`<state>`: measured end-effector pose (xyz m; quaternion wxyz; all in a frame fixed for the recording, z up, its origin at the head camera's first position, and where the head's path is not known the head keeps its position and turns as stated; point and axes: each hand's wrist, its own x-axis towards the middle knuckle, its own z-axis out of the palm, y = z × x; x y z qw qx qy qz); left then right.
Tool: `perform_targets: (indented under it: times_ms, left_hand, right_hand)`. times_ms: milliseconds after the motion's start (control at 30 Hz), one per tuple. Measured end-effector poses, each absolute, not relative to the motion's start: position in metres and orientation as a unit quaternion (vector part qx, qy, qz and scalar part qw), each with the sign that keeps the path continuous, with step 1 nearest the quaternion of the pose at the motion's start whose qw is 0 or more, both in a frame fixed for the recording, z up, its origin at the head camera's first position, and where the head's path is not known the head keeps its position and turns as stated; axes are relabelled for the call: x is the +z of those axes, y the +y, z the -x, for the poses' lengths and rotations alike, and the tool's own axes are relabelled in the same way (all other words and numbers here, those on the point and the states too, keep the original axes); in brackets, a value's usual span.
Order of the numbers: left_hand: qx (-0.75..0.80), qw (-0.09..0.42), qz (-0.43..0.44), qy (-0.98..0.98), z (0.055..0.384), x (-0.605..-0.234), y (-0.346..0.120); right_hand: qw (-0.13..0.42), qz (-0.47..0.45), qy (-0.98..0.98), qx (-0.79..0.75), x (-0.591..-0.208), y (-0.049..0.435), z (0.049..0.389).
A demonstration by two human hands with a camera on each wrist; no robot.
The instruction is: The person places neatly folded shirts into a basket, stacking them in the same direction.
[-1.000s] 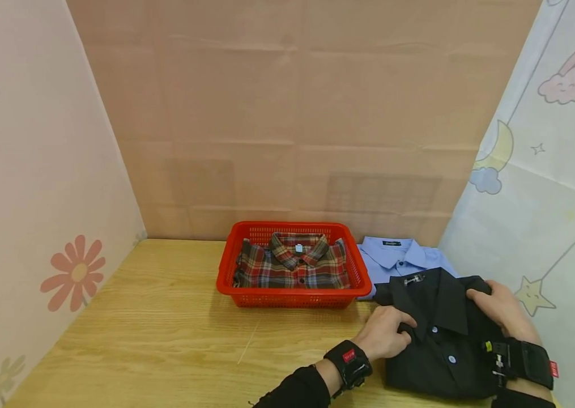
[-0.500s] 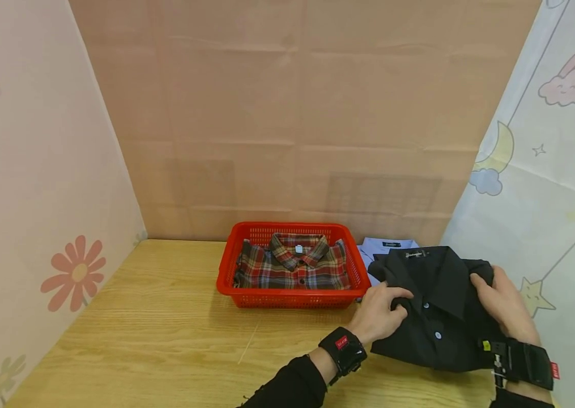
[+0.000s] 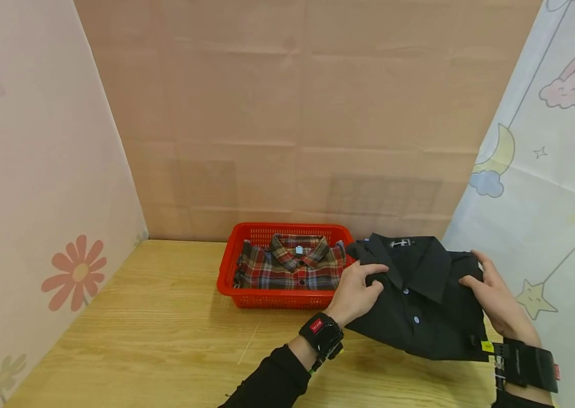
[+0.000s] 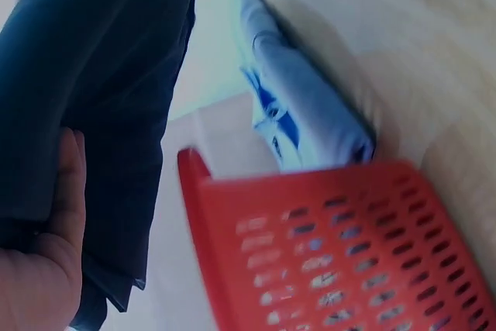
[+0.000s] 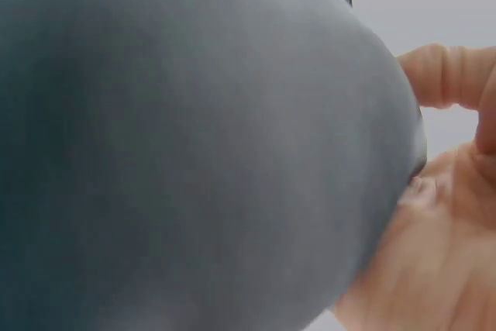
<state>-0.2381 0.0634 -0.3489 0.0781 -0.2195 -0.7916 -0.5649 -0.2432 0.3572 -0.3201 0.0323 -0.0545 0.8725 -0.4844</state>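
A folded black shirt (image 3: 420, 294) with a collar and pale buttons hangs between my two hands, raised over the table. My left hand (image 3: 357, 292) grips its left side, thumb on the front and the other fingers partly hidden by cloth. At the right edge my right hand (image 3: 498, 300) holds it, thumb on the front. In the right wrist view the black cloth (image 5: 201, 145) fills most of the picture. The shirt's upper left corner overlaps the red basket (image 3: 277, 299) in the head view. Inside the basket lies a folded plaid shirt (image 3: 292, 272).
A folded light blue shirt (image 4: 298, 91) lies beyond the basket in the left wrist view, mostly hidden behind the black shirt in the head view. The wooden table (image 3: 154, 334) meets brown paper (image 3: 287, 113) at the back and a patterned panel (image 3: 562, 238) at right.
Both hands have lifted the black shirt off the table and carried it left and away from me, toward the basket. It now covers most of the blue shirt.
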Motion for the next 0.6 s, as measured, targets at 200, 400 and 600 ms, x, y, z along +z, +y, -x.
perform_targets:
  times_ms: [200,400,600]
  left_hand:
    - [-0.579,0.08,0.219,-0.782,0.242,-0.342,0.048]
    - [-0.591,0.089,0.21,-0.774,0.248,-0.341,0.034]
    - [-0.591,0.113,0.211,-0.771,0.25,-0.347,0.016]
  right_hand:
    - [0.033,0.097,0.863,-0.494,-0.321,0.356,0.244]
    - [0.06,0.104,0.854,-0.507,-0.316,0.349,0.243]
    - [0.018,0.115,0.853,-0.508,-0.314,0.337,0.241]
